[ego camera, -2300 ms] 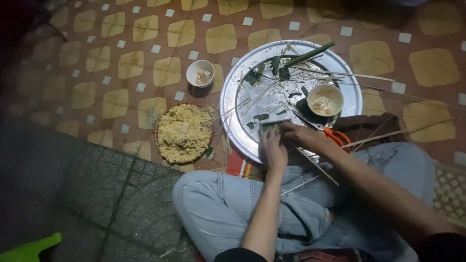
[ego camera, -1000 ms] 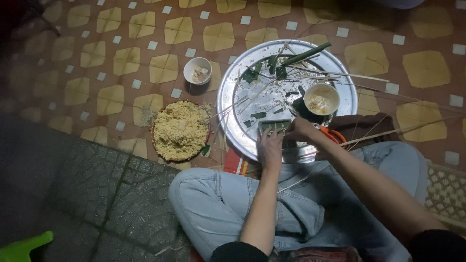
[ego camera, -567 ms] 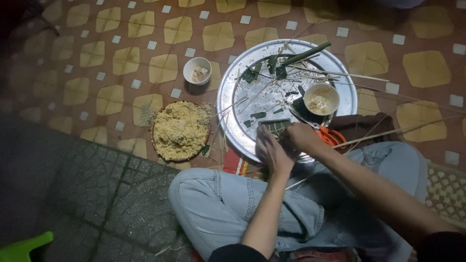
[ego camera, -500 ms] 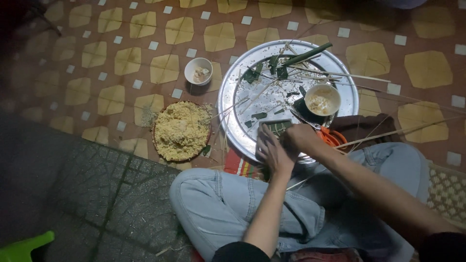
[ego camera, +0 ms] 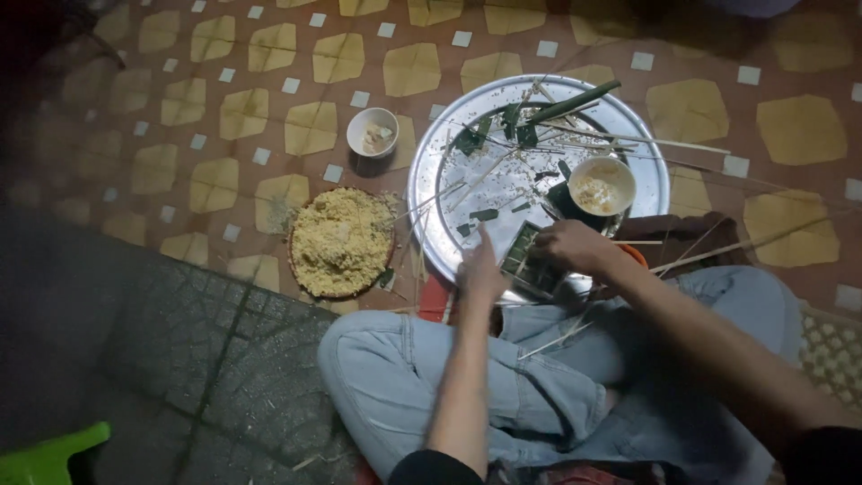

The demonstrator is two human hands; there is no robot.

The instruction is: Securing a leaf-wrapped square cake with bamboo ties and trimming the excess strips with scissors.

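Item: leaf-wrapped parcel [ego camera: 530, 260], green, squarish, lying at the near rim of the round metal tray [ego camera: 449, 180] on the tiled floor, just ahead of my knees.

My right hand [ego camera: 575, 247]: curled closed over the parcel's far edge, pinning it.
My left hand [ego camera: 482, 269]: open, fingers straight, beside the parcel's left side; whether it touches, I cannot tell.

Handling, as I judge it: light, soft inside, the leaf skin smooth and liable to split or spring open. Best held flat across the folded faces, thumb and fingers on opposite sides, never by a loose flap.

Nearby:
- small bowl [ego camera: 602, 184] of pale filling, on the tray beyond my right hand.
- leaf scraps and thin bamboo strips [ego camera: 646, 139], scattered over the tray.
- flat basket of yellow grains [ego camera: 341, 242], left of the tray.
- small white cup [ego camera: 372, 133], on the floor behind the basket.
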